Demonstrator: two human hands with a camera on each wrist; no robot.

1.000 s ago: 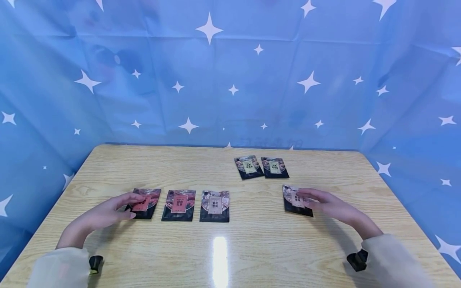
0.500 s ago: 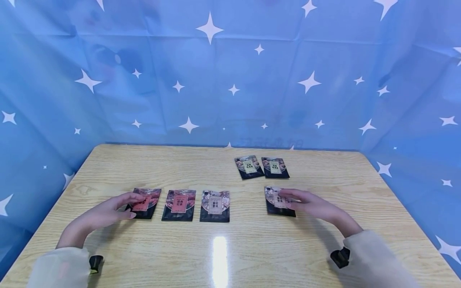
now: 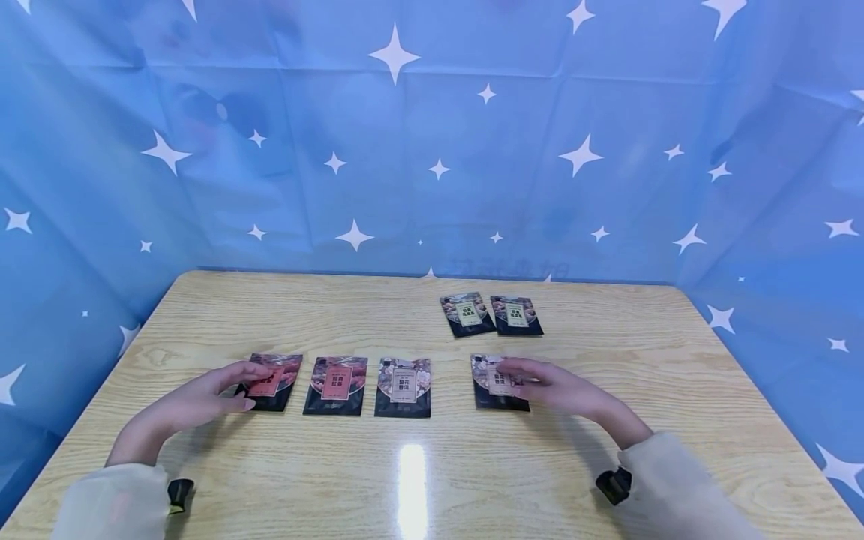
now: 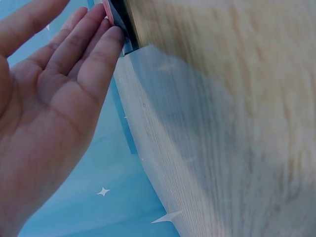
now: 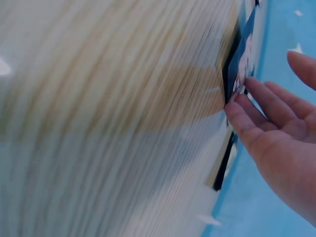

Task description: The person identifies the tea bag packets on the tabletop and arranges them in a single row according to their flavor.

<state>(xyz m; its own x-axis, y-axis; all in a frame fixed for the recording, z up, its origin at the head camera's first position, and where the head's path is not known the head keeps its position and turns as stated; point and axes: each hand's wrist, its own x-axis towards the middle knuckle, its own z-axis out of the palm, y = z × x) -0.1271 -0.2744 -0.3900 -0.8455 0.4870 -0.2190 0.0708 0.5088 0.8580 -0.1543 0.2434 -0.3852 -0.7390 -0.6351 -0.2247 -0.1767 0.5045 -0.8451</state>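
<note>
Both hands are flat-fingered, so there's no real grip on anything: the right hand (image 3: 563, 388) has straight fingers laid on top of a dark packet with a pale label (image 3: 498, 382), pressing it onto the tabletop (image 3: 472, 472) rather than pinching it. In the right wrist view the fingertips (image 5: 247, 106) sit right at the packet's edge, with nothing curled round it. My guess is that flat fingers make sense because a thin pouch lying flush on wood gives little to grab, so pressing down is the easy way to steer it.

That packet lies just right of a row of three: a pale-label packet (image 3: 403, 386), then a red-label packet (image 3: 335, 385), then a leftmost red-label packet (image 3: 271, 381). It's near the row but apart from it, with a clear gap to the nearest one.

Meanwhile the left hand (image 3: 202, 397) is relaxed and open, fingertips resting on that leftmost packet. The left wrist view shows the fingers (image 4: 94, 59) straight against its edge. It looks like it's just holding the row's end steady.

Further back, two green-label packets (image 3: 490, 314) lie side by side, nearly touching and well apart from both hands. A blue star-print cloth (image 3: 432, 150) wraps around behind the table.
</note>
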